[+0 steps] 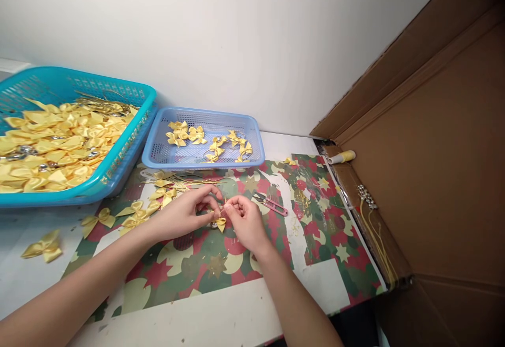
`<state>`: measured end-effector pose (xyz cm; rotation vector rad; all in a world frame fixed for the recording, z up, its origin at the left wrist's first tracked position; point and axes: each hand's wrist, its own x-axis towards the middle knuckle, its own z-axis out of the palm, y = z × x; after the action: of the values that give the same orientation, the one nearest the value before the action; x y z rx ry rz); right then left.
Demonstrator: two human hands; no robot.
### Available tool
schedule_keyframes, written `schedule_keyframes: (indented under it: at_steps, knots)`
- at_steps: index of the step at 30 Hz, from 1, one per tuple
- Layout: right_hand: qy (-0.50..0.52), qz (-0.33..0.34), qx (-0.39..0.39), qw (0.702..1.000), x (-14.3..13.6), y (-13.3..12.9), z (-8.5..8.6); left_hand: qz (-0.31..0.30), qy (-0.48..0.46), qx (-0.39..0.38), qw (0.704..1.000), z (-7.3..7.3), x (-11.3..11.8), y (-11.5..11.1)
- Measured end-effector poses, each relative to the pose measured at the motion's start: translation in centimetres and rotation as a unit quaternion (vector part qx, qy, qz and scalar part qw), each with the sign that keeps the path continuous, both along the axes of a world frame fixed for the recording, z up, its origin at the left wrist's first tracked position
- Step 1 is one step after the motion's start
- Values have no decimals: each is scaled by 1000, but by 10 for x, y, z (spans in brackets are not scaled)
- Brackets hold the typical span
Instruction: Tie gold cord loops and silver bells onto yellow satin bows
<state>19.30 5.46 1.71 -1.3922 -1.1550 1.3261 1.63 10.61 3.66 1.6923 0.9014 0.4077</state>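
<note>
My left hand point(193, 211) and my right hand point(245, 223) meet above the patterned mat, fingertips almost touching. Each pinches part of a thin gold tie, and a small yellow bow point(221, 224) with a silvery piece hangs just below the fingertips. The exact grip is partly hidden by the fingers. Several yellow bows point(136, 213) lie to the left of my left hand, beside a bundle of gold ties point(189, 181). To the right of my right hand rest pink-handled thread snips point(272, 205).
A large turquoise basket point(130, 144) heaped with yellow bows stands at the left. Behind my hands is a blue basket point(158, 161) with several bows. At the right are a cardboard wall point(437, 152), a thread cone point(341, 157) and silvery beads point(366, 197).
</note>
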Motion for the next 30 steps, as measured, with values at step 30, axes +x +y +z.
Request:
schedule_keyframes:
  at_steps: [30]
  knots:
    - [81, 9, 71, 994, 6, -9, 19, 67, -50, -51, 995, 16, 12, -13]
